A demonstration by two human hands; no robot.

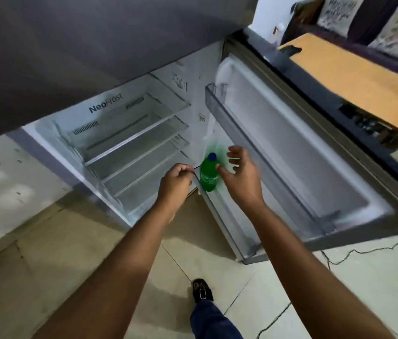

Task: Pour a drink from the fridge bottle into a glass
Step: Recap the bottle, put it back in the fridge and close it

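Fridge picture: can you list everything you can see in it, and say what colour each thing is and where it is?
fridge: one, grey outside, white inside, door open
shelves: several, clear, bare, inside the fridge
door: one, white inside, swung open to the right
bottle: one, green with blue cap, upright in the lower door rack
table: one, tan top, behind the door
cushions: two, pale with print, top right
floor: pale tiles, a dark cable lying on the right
shoe: one, black, on the floor
left hand: loosely curled, left of the bottle, holding nothing
right hand: fingers spread, next to the bottle, not gripping it
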